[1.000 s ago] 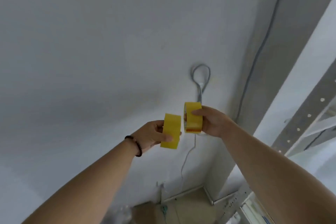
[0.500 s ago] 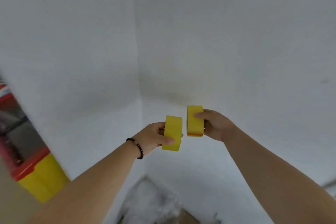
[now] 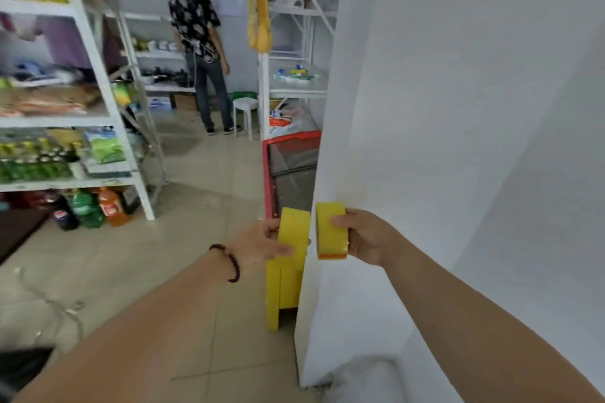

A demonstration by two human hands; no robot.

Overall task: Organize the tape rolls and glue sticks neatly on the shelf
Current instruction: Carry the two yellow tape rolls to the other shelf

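Head cam: my left hand [image 3: 262,244] grips a yellow tape roll [image 3: 292,234]; my right hand [image 3: 366,235] clamps a second yellow roll [image 3: 330,231] w/ an orange edge strip. Rolls sit just beside each other, not touching, in front of a white wall corner [image 3: 425,141]. Stocked shelves [image 3: 108,121] at left; another person [image 3: 203,46] in the bkgd.

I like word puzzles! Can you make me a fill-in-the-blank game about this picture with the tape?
1. Each hand holds one roll of tape, and both rolls are coloured ____.
2. The beaded bracelet is on the ____ wrist.
3. The tape in the left hand and the tape in the right hand are close together but do not ____.
4. The person in the patterned shirt far off is standing next to a white ____.

Missing words: yellow; left; touch; stool
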